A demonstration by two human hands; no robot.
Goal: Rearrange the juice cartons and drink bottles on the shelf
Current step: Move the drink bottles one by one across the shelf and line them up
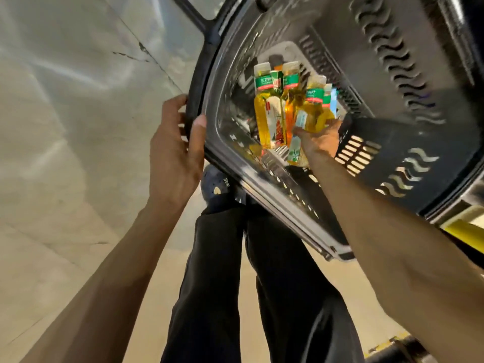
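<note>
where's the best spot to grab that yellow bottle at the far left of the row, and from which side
Probably the yellow body below the green label of the far-left bottle, approached from the open door side. It stands upright, its left face is exposed, and a carton crowds its right. The right hand already holds another bottle, and the left hand grips the door edge.

One head-worn wide-angle view looks steeply down along both forearms and the person's dark trousers [222,284] to the pale floor [65,127]. It is tilted, close to the open cooler's door frame [199,82] on the left, and peers into the far shelf interior [392,74] at right.
</note>
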